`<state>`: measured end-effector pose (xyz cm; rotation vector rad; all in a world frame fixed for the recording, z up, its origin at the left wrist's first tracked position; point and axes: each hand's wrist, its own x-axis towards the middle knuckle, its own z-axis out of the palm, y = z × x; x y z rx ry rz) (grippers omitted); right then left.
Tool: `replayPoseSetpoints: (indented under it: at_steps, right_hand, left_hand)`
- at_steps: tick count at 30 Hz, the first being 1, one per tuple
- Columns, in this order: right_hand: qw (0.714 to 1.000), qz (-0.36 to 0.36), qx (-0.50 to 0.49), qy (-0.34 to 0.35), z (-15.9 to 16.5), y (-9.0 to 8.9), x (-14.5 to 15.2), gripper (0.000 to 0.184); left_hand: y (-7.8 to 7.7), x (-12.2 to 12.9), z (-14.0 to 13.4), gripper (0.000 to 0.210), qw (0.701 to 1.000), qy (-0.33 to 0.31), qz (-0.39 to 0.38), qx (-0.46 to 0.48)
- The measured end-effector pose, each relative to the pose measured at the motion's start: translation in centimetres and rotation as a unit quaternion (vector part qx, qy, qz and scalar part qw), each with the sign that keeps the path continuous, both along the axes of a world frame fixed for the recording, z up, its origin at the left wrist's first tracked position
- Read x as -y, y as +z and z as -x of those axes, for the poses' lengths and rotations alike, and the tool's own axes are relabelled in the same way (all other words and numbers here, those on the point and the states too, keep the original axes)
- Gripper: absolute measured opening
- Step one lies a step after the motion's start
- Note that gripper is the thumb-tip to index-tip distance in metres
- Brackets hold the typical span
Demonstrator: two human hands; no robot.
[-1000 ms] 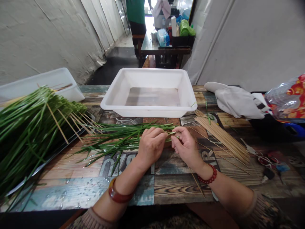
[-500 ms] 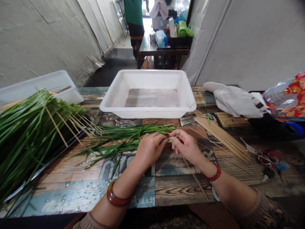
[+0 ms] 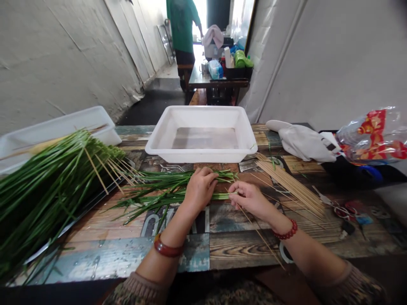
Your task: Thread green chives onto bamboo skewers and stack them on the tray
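My right hand is pinched round a bamboo skewer, which slants down toward the table's front edge. Pale stem ends of a few chives meet its fingertips. My left hand lies over the loose chives, its fingers curled down onto the stems of the rear bunch; the exact grip is partly hidden. To the left, a large heap of skewered chives rests on a tray, with skewer ends sticking out. A pile of bare bamboo skewers lies right of my right hand.
A white plastic tub stands behind the chives. Another white tub is at the back left. On the right are a grey cap, a plastic bag, scissors and keys. A person in green stands beyond.
My left hand has moved away from my right hand, back onto the rear chives. My right hand keeps the skewer and stem ends. The view has tilted up slightly.
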<state>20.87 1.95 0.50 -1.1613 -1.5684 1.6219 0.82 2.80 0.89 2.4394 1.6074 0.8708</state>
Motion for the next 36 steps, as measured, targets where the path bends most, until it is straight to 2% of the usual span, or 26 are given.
replayPoseSetpoints:
  at_steps: [7, 10, 12, 16, 20, 24, 27, 29, 36]
  right_hand:
    - [0.994, -0.06, 0.02, -0.086, -0.5, -1.3, 2.1, 0.018]
    - [0.99, -0.088, 0.018, -0.108, -0.4, -1.9, 2.5, 0.017]
    - [0.987, -0.102, 0.008, -0.123, -0.1, -1.8, 2.7, 0.018]
    - [0.977, -0.135, -0.013, -0.164, 0.9, -0.4, 2.6, 0.023]
    - [0.965, -0.186, -0.005, -0.184, 2.4, 0.8, 2.1, 0.032]
    - [0.96, -0.24, 0.016, -0.144, 3.1, 1.3, 0.7, 0.032]
    - [0.958, -0.267, 0.041, -0.099, 3.0, 1.8, -0.6, 0.03]
    - [0.959, -0.267, 0.045, -0.082, 2.8, 2.0, -1.2, 0.029]
    - [0.959, -0.258, 0.036, -0.114, 1.5, 1.1, -1.8, 0.031]
  left_hand:
    - [0.6, -0.5, -1.5, 0.013, 0.992, -0.001, 0.021, -0.121]
    - [0.4, -0.7, -1.3, 0.015, 0.992, -0.004, 0.018, -0.121]
    - [0.4, -0.8, -1.0, 0.012, 0.998, -0.005, 0.003, -0.07]
    - [1.1, -0.9, -0.3, 0.008, 0.993, -0.009, 0.021, 0.116]
    - [1.3, -0.3, 0.0, 0.006, 0.957, 0.004, 0.076, 0.281]
    - [0.7, 0.2, 0.2, 0.01, 0.911, 0.021, 0.111, 0.397]
    - [0.4, 0.1, 0.2, 0.012, 0.883, 0.027, 0.136, 0.448]
    - [0.7, 0.0, 0.0, 0.012, 0.875, 0.021, 0.145, 0.461]
    - [1.9, -1.3, -1.9, 0.012, 0.892, 0.014, 0.136, 0.431]
